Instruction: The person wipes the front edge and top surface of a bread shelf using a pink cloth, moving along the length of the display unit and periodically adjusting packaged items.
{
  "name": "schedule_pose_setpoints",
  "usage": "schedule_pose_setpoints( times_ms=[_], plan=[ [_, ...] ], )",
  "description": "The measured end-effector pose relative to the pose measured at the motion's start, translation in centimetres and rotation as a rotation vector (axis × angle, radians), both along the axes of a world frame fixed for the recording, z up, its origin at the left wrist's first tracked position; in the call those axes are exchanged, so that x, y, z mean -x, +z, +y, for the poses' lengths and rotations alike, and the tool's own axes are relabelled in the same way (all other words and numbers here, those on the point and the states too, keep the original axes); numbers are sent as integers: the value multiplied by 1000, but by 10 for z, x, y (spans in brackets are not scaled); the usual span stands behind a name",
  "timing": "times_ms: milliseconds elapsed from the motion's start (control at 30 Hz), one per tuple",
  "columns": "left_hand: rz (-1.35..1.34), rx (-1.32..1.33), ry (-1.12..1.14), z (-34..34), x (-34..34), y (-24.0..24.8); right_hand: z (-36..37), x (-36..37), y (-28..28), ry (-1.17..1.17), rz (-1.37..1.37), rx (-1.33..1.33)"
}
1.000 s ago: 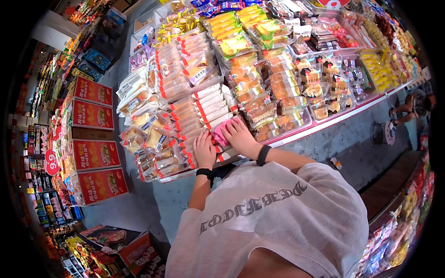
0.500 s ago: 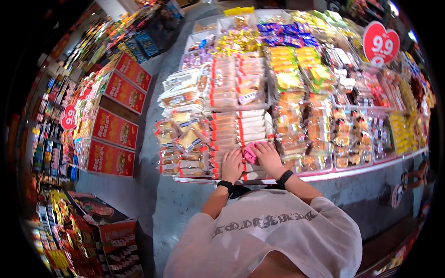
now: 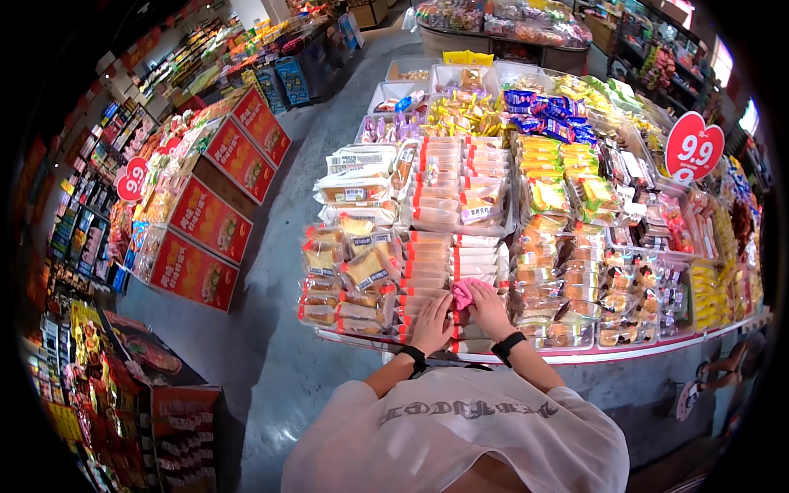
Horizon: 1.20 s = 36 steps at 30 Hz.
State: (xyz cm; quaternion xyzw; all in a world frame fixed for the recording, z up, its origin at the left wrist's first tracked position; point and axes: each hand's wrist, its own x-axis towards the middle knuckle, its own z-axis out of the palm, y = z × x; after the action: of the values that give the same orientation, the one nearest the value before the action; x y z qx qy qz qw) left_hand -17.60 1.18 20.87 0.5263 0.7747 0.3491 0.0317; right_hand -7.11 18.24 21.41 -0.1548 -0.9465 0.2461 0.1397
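My right hand (image 3: 491, 314) holds a bunched pink cloth (image 3: 469, 292) against the front rows of wrapped pastries. Just beside it, my left hand (image 3: 432, 325) lies on the packets with its fingers stretched forward. Under and ahead of both hands are rows of long snack packets (image 3: 426, 264) with red ends, and pale ones (image 3: 478, 261) to their right. Clear bags of sliced bread (image 3: 370, 261) are heaped left of my hands. On the right are clear packs of browned buns (image 3: 538, 283). Each wrist wears a black band.
The display table's red-and-white front edge (image 3: 567, 358) runs close to my body. Clear-walled trays (image 3: 670, 312) of sweets stand at the right, below a red heart-shaped price sign (image 3: 690, 146). Red cartons (image 3: 193, 271) stand across the grey aisle floor (image 3: 283, 271) at the left.
The view has tilted up, so the table sits lower and farther right in it and more shop shows behind. Both hands stay on the front packets, the pink cloth still under the right.
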Motion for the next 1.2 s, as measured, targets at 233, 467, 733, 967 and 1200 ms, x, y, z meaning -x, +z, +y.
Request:
schedule_pose_setpoints(
  times_ms=[233, 467, 733, 967, 1200],
  plan=[
    [-143, -148, 12, -2, 17, 18, -45, 22, 1, 25, 19, 30],
    [-3, -65, 44, -37, 39, 28, -76, 52, 21, 160, 11, -235],
    [-47, -105, 152, -87, 44, 27, -115, 91, 18, 305, -29, -226],
    [41, -108, 191, -95, 34, 25, -119, 87, 20, 306, -41, -205],
    [94, 38, 212, -87, 10, 23, -110, 58, 21, 291, 103, -232]
  ],
)
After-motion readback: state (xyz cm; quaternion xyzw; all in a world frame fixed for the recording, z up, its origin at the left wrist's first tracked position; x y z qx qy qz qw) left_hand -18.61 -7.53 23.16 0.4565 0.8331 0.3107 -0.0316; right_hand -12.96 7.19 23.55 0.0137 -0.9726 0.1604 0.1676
